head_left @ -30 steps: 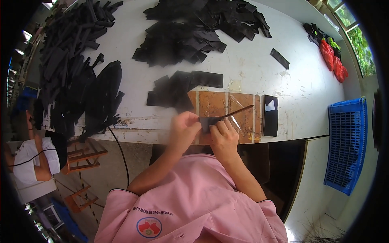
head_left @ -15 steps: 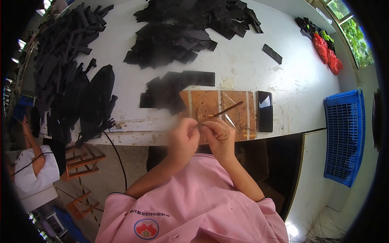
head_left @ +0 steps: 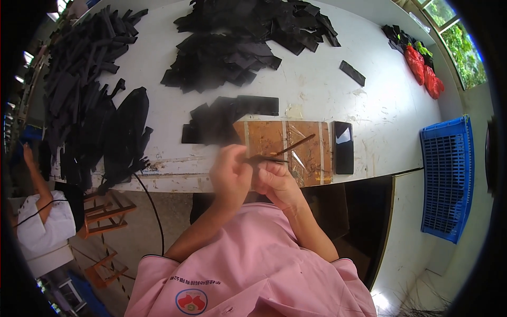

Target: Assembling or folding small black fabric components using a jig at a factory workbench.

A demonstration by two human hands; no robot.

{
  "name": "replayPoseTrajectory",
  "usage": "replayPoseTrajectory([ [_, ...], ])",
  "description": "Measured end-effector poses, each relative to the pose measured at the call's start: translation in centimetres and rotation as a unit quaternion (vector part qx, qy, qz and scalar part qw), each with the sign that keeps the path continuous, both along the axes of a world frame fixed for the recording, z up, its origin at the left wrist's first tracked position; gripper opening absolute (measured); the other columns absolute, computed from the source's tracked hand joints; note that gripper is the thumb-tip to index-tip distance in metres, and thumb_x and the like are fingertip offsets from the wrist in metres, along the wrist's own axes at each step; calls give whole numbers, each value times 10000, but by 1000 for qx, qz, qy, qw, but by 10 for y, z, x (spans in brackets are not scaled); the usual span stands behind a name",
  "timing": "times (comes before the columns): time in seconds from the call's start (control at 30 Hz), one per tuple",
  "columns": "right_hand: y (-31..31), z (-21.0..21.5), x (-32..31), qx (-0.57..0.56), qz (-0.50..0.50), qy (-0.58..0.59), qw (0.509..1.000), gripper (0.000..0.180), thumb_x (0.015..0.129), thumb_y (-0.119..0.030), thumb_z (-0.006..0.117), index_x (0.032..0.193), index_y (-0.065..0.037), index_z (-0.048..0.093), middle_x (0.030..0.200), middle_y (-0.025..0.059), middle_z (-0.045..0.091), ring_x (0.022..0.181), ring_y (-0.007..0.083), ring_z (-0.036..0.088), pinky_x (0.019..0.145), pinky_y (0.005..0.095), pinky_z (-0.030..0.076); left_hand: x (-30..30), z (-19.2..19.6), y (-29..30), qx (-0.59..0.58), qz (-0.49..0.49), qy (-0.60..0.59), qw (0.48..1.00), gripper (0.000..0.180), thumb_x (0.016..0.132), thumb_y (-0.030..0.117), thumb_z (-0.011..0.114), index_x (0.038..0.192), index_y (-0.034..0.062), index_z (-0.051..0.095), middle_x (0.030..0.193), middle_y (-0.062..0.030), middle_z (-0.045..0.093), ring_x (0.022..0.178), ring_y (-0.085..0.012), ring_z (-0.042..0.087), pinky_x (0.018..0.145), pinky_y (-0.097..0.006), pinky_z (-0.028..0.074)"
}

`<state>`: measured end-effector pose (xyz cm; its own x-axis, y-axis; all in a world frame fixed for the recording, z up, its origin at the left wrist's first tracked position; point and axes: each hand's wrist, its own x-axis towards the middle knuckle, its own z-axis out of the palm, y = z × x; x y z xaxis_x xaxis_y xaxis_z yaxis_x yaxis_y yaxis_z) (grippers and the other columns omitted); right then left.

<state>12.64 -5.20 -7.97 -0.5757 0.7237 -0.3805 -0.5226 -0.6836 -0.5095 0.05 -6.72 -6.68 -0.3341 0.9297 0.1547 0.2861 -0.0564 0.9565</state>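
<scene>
A small strip of black fabric (head_left: 265, 158) stretches between my two hands above the near edge of the table. My left hand (head_left: 231, 171) is closed on its left end, and motion blurs it slightly. At the other end, the fingertips of my right hand (head_left: 278, 183) pinch the piece. A thin dark stick (head_left: 300, 142) slants up and right just beyond my right fingers; whether that hand holds it or it lies on the brown board (head_left: 311, 166) cannot be made out. Close beyond my left hand is a small pile of black pieces (head_left: 211, 120).
Larger heaps of black pieces (head_left: 222, 58) and long black strips (head_left: 87, 74) cover the table's far and left parts. A dark phone (head_left: 343, 150) lies beside the board. One black piece (head_left: 352, 73) lies apart. A blue crate (head_left: 447, 179) stands at right; another person (head_left: 47, 216) is at left.
My left hand has shifted left and slightly up, away from the right. More of the black strip now shows between them. My right hand has turned and dropped a little.
</scene>
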Motion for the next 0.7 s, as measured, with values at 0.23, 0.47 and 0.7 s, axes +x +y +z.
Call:
replayPoseTrajectory([
  [0.23, 2, 2, 4, 41, -83, -56, 994, 120, 833, -181, 560, 788, -76, 522, 699, -21, 492, 626, 63, 454, 562, 199, 386, -16, 22, -2, -200, -224, -442, 845, 339, 714, -88, 518, 1031, -6, 431, 791, -89, 591, 483, -14, 433, 388, -134, 292],
  [0.47, 6, 27, 20, 320, -106, -119, 934, 113, 824, -106, 548, 762, -26, 496, 862, 25, 479, 718, 92, 481, 606, 244, 432, 5, 49, -7, -60, -225, -293, 927, 257, 723, -83, 568, 964, -18, 508, 775, -62, 555, 566, -35, 467, 486, -135, 349],
  [0.7, 9, 77, 29, 459, -125, -417, 774, 102, 755, -44, 562, 773, -7, 469, 712, 84, 504, 601, 188, 494, 541, 273, 406, 25, 57, 0, 130, -123, -34, 983, 110, 761, -60, 575, 836, 6, 528, 859, -62, 545, 697, -71, 478, 579, -191, 407],
])
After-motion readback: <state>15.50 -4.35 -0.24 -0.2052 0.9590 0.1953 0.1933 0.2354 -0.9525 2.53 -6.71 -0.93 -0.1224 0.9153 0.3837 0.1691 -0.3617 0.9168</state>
